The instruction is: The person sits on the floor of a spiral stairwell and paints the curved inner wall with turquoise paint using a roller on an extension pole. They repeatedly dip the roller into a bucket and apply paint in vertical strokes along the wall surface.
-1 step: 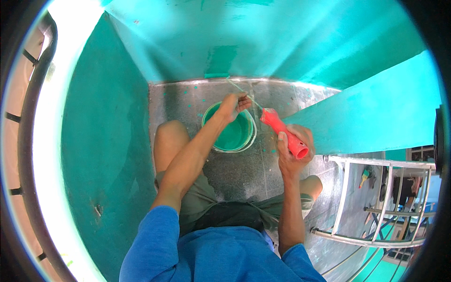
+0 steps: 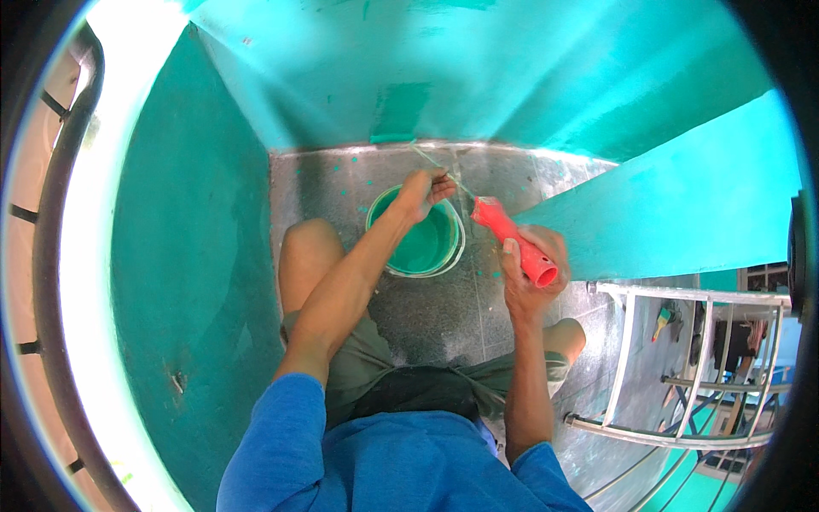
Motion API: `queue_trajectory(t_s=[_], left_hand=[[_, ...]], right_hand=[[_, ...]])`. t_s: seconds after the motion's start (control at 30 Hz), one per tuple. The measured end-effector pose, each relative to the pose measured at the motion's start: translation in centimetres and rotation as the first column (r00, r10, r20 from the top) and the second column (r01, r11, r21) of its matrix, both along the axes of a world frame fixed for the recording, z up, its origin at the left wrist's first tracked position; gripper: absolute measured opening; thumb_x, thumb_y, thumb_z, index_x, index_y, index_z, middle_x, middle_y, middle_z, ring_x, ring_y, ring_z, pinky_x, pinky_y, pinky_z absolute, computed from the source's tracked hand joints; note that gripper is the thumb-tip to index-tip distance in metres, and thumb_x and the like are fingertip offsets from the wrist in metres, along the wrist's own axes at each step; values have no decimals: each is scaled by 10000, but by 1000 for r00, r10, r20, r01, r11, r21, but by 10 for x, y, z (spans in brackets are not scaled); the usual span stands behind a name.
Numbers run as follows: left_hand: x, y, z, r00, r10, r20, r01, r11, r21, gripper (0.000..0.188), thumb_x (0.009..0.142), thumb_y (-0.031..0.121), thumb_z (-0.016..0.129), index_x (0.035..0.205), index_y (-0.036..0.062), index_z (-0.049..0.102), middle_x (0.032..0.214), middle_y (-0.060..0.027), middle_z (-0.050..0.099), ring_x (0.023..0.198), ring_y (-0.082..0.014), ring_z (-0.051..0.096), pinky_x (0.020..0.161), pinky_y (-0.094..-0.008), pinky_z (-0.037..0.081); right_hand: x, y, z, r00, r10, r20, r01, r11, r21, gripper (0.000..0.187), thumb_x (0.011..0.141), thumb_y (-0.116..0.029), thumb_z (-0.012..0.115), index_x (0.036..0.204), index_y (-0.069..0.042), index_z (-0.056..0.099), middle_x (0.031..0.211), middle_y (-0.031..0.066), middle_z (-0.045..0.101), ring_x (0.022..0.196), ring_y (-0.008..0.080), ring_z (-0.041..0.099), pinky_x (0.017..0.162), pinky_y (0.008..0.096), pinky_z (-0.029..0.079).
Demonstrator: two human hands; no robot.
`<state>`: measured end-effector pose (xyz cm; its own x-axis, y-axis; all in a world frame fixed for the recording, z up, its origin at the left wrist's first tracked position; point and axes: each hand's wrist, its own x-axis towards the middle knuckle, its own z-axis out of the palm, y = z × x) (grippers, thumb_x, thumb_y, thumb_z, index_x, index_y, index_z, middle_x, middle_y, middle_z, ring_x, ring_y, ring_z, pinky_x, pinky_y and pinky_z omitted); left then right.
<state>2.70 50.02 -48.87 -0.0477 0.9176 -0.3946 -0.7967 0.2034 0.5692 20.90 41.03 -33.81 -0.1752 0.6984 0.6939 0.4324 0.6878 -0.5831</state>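
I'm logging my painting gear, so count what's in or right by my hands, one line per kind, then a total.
Paint bucket, green paint inside: 1
Roller frame with red handle, held in right hand, thin wire end pinched by left hand: 1
Aluminium ladder, beside right hand: 1
Total: 3

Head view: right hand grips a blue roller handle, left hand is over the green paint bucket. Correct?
Not quite. In the head view the handle in the right hand is red, not blue. The rest holds: the left hand is over the green paint bucket.
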Motion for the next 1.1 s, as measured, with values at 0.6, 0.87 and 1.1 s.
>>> queue_trajectory(t_s=[0.6,0.87,1.1], left_hand=[[9,-20,82,999,31,8,-32,990,135,115,867,139,583,862,30,549,801,-55,567,719,-147,592,679,-253,536],[29,-39,198,993,72,95,-106,894,436,113,886,139,562,895,27,558,821,-56,601,758,-146,606,709,-263,514],[42,-53,291,992,54,113,-114,764,635,124,895,144,553,912,21,561,840,-75,616,759,-159,606,710,-280,503]], right_hand=[[4,-21,59,993,-27,-118,40,993,111,251,686,-102,755,902,-36,645,852,130,643,778,242,635,712,328,512],[25,-43,143,985,-44,-167,104,924,369,319,772,-298,675,909,-33,562,810,116,570,713,249,573,657,349,486],[53,-69,216,963,-181,-200,268,722,638,390,827,-400,538,853,-12,568,790,124,559,804,237,531,684,353,472]])
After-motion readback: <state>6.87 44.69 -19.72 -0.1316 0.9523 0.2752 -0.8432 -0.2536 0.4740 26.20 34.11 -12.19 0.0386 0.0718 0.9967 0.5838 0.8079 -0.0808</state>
